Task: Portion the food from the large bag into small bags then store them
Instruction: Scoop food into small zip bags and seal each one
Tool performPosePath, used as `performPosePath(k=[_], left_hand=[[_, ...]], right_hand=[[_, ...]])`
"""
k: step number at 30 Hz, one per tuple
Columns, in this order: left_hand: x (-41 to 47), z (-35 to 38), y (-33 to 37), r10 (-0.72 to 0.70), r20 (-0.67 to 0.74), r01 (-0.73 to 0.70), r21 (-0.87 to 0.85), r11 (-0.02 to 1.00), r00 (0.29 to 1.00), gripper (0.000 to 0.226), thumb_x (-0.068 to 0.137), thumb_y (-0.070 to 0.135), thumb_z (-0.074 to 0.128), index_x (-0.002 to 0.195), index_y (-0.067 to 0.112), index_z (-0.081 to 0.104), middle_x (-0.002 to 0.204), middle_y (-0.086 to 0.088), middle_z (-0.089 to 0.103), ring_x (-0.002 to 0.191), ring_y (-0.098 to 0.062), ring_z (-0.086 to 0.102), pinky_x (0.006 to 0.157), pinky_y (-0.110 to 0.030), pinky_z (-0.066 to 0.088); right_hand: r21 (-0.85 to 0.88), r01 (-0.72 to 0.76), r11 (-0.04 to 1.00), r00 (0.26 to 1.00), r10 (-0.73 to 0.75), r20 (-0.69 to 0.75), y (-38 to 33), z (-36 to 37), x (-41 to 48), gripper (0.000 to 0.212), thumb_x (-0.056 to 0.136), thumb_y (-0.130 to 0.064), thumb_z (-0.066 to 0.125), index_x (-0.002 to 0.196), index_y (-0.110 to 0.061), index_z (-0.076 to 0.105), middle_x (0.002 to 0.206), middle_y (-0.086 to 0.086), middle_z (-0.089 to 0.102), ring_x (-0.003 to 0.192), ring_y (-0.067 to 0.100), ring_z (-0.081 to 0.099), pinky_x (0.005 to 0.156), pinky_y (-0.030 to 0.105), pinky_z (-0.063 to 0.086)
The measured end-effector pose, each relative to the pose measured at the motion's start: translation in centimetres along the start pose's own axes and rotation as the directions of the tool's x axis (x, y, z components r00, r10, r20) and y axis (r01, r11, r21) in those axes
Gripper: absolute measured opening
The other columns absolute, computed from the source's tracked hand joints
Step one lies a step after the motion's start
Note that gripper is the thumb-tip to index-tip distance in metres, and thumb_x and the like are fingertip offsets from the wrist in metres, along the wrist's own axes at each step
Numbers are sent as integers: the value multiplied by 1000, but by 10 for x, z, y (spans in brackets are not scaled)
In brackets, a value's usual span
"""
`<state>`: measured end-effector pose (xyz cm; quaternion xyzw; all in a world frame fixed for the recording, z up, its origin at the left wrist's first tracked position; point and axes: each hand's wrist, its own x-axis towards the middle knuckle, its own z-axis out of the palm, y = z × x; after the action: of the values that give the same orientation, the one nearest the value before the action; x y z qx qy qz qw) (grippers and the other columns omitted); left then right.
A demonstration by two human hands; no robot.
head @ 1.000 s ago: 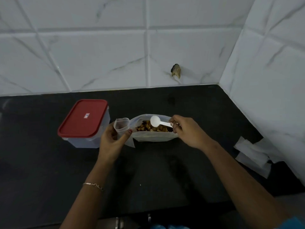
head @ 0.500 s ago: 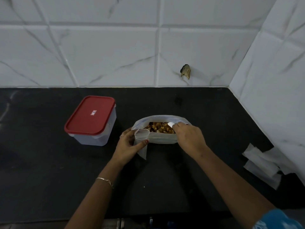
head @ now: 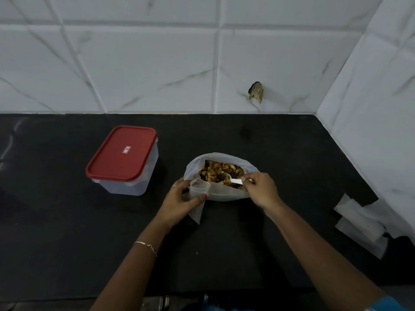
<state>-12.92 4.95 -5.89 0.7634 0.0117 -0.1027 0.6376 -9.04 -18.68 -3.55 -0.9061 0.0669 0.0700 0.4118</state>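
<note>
A large clear plastic bag (head: pixel 226 194) stands open on the black counter, filled with brown mixed nuts (head: pixel 217 171). My right hand (head: pixel 260 189) grips the handle of a small white spoon (head: pixel 233 181) whose bowl is dug into the nuts. My left hand (head: pixel 179 200) holds a small clear bag (head: pixel 198 194) open at its mouth, right against the large bag's left front edge. The small bag's lower end hangs down below my fingers.
A clear container with a red lid (head: pixel 122 158) sits shut to the left of the bags. Several flat small white bags (head: pixel 359 223) lie at the counter's right by the tiled side wall. The tiled back wall (head: pixel 157 63) bounds the black counter (head: pixel 67 232).
The spoon was held above the large bag a second ago; it has since gone down into the nuts. The small bag moved in against the large bag.
</note>
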Motion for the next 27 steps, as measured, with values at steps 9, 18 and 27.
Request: performPosePath(k=[9,18,27], left_hand=[[1,10,-1,-2,69,8,-88,996,998,55,69,39,75,120,33,58,138,5,48,123,-13,53,93,-25,51],[-1,14,-4,28,109,-16,-105,994,994,45,75,33,74,118,27,62,130,-1,57,119,-10,57,98,-30,50],[-14,7,0,122,-70,-123,-18,992,990,52,70,42,79,116,51,56,151,18,19,136,-7,35,107,-33,42]], right_hand=[[-44,7,999,1000,-6,26,-4,16,-12,21,99,-22,50,113,-20,66,85,-7,62,71,9,60,55,21,41],[401,-326,856,941,252,227,-16,16,-15,16,99,-17,50,108,-15,63,80,2,59,53,7,45,44,18,36],[572,-454,682,890,326,319,-17,7,-18,13,99,-13,49,102,-8,61,75,4,53,39,4,33,32,15,22]])
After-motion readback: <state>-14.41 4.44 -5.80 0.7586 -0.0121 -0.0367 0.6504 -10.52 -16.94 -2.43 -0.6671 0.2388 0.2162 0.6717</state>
